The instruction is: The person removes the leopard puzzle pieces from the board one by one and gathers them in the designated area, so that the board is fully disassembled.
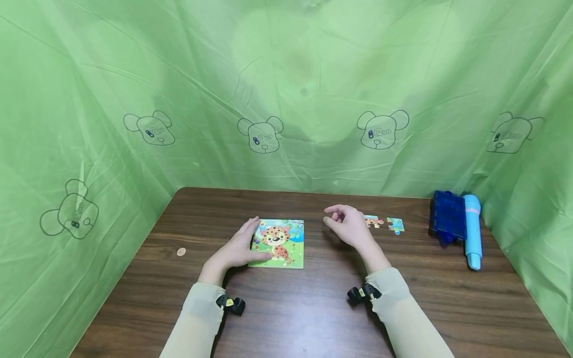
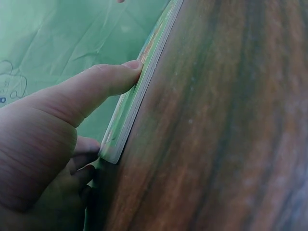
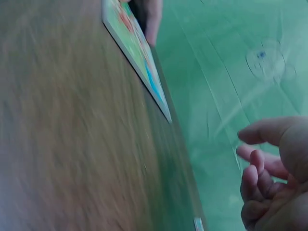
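The left hand [image 1: 237, 247] lay spread, its fingers fairly straight along the left edge of the leopard jigsaw board [image 1: 290, 251] and its thumb across the picture's face near the lower left corner, touching rather than visibly clenching it. The right hand [image 1: 352, 226] hung to the right of the board and well apart from it, thumb and index finger parted by a gap, the other fingers loosely curled, with nothing seen in their hold. The board rested flat on the worktop [image 1: 291, 313], between the two sets of fingers. It looked light and stiff, likely thin card or wood with a smooth, slightly slippery face; a flat palm or spread fingers would probably suit it better than a one-edge lift, which could loosen its pieces. Just beyond the right fingers, on their right, lay a jigsaw piece [image 1: 375, 222] partly hidden by the hand, and past it a second, blue-green piece [image 1: 396, 224]. Both seemed small and light, best pinched by the edges, with their narrow tabs apt to bend. Farther right of those fingers stood a dark blue box [image 1: 448, 216] beside a light blue tube [image 1: 473, 233]; left of the left fingers sat a small tan disc [image 1: 181, 252].
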A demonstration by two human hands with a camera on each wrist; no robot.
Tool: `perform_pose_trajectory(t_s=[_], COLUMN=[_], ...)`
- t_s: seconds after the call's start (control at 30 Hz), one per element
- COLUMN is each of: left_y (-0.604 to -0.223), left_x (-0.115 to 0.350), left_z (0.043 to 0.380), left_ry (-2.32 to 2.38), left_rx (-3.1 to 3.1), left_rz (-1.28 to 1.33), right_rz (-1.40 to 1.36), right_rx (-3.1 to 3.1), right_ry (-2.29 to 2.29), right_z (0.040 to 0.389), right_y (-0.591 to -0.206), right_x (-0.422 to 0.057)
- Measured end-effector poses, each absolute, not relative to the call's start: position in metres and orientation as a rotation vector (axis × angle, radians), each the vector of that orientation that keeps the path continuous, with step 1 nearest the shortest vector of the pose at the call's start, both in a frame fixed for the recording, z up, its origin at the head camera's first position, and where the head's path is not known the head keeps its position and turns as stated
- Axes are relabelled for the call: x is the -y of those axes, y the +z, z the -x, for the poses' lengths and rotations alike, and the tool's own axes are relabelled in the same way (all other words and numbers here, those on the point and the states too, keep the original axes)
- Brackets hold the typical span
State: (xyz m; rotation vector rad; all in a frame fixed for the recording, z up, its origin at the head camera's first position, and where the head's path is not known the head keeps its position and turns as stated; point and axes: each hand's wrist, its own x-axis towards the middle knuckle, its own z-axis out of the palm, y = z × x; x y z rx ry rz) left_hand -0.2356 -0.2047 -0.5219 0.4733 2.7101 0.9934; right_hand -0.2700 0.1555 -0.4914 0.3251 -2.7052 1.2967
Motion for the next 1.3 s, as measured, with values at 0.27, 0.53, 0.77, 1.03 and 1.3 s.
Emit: perform_pose_trajectory(t_s=[0.27,0.53,0.77,1.03,1.3], left_y=[-0.516,-0.516,-0.518,-0.520,-0.524], left_x=[0.200,0.196,0.197,0.201,0.203], left_z=[0.234,0.236,0.235,0.235,0.237], left_ry=[0.970,0.967,1.029,1.052,1.059], left_rx=[-2.713,-2.731,-2.652,-2.600,-2.604], left_rz=[-0.492,-0.596,-0.658,-0.701,-0.690], right_rz=[-0.435,-0.593,-0.651,-0.643,-0.629], right_rx=[2.825,2.883,2.894,2.909,2.896], right_ry=[1.435,1.456,1.439,1.453,1.512], right_z=[0.254,0.242,0.238,0.239,0.241], right_y=[-0.497,-0.507,-0.513,-0.518,-0.519], right_x=[-0.123,-0.097,-0.089,-0.089,-0.090])
